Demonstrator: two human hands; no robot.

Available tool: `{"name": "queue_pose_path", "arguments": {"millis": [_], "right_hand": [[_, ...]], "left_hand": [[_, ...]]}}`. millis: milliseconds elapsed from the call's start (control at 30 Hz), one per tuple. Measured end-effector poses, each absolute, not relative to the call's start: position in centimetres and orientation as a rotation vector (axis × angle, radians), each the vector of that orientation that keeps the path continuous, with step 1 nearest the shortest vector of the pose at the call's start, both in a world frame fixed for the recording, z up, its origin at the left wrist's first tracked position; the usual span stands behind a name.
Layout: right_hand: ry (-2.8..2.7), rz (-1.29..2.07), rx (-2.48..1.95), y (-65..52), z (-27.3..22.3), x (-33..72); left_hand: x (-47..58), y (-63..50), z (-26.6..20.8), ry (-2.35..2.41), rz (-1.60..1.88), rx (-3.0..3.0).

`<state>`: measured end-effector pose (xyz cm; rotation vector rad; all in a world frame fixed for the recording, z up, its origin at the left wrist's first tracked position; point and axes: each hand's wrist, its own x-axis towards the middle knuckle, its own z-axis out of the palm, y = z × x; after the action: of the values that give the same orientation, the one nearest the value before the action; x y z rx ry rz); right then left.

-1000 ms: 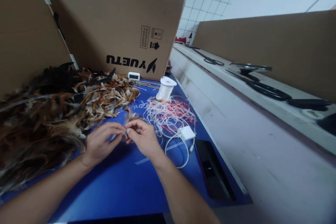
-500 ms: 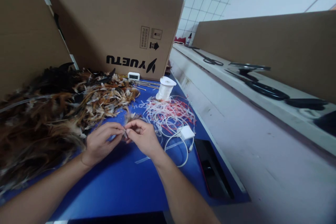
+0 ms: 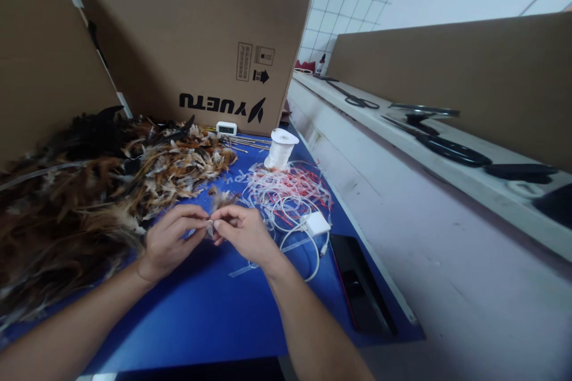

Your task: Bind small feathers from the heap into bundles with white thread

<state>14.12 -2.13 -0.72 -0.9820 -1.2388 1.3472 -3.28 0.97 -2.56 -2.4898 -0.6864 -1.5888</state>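
Note:
My left hand (image 3: 172, 241) and my right hand (image 3: 243, 232) meet over the blue table, fingertips pinched together. Between them shows a small whitish, partly see-through piece (image 3: 210, 228), mostly hidden by the fingers. A tuft of brown and grey feathers (image 3: 222, 197) sticks out just beyond my right fingers and appears to be gripped there. To the left of my left hand spreads a large heap of brown, black and cream feathers (image 3: 147, 172). Clear and red plastic strips (image 3: 286, 187) lie tangled beyond my right hand.
A white spool (image 3: 281, 150) stands behind the strips. Near my right forearm lie a white adapter with cable (image 3: 316, 224) and a dark phone-like slab (image 3: 361, 292). Cardboard (image 3: 192, 41) walls the back. Scissors (image 3: 360, 101) and a black-handled tool (image 3: 456, 150) rest on the right ledge.
Both hands stay pinched together in nearly the same spot, with only slight finger movement. The whole view has shifted a little.

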Motion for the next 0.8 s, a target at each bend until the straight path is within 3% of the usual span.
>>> {"name": "queue_pose_path", "arguments": {"millis": [800], "right_hand": [[-1.170,1.375,-0.991,-2.04,-0.77,13.94]], "left_hand": [[-2.38,0.61,-2.36,-0.965,-1.876,-2.679]]}}
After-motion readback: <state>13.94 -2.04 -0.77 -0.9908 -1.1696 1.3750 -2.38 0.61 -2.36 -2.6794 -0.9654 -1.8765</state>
